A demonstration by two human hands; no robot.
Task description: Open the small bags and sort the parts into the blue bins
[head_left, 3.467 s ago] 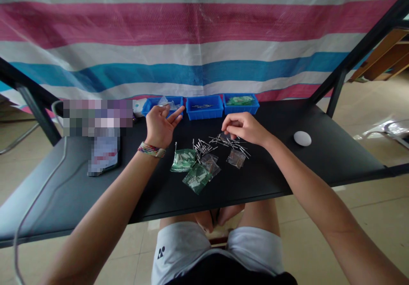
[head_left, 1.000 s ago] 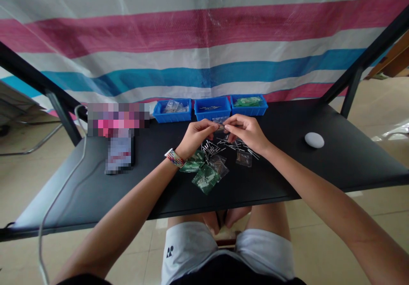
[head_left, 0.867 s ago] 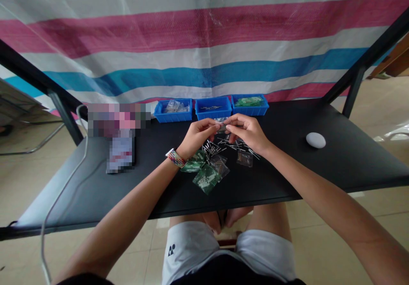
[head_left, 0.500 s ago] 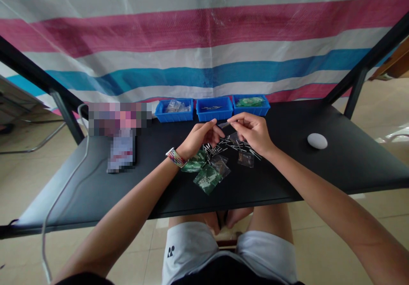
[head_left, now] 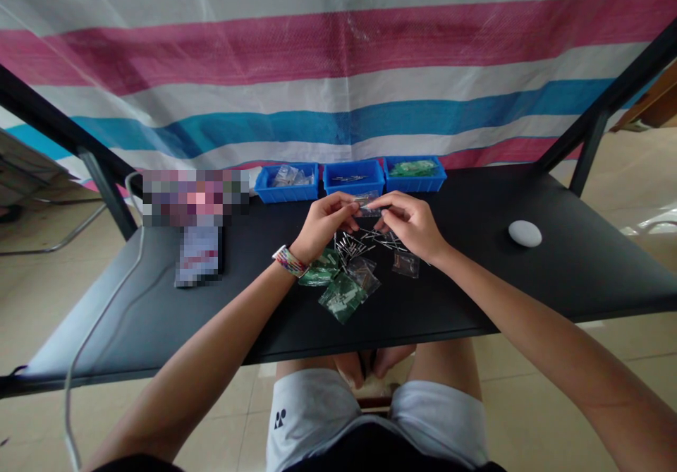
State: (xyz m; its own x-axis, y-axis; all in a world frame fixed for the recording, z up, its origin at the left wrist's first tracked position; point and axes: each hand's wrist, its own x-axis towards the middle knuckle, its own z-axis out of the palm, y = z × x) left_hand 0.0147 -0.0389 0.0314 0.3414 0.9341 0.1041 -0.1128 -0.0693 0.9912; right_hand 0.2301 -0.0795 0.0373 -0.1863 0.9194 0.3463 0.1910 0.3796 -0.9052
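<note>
A small clear zip bag point(head_left: 369, 209) is stretched between my hands above the table, with something thin and metallic at it. My left hand point(head_left: 326, 225), wearing a patterned wristband, pinches its left side. On the other side my right hand point(head_left: 415, 226) has its fingertips closed on the bag's edge. Under the hands lie loose metal pins point(head_left: 351, 246), spread out to the right. Green bags with white pieces point(head_left: 343, 298) rest nearer me, a clear bag point(head_left: 364, 271) touching them. Another small clear bag point(head_left: 406, 264) lies below my right hand.
Three blue bins line the back edge: one with clear bags point(head_left: 287, 194), one with metal pins point(head_left: 354, 187), one with green bags point(head_left: 414, 184). A white oval object point(head_left: 525, 233) sits at right. Blurred items point(head_left: 198, 246) and a white cable point(head_left: 108, 306) are at left.
The bag has been spread out and now faces me between both hands. My right hand has come slightly lower and left, and my left fingers have closed on the bag.
</note>
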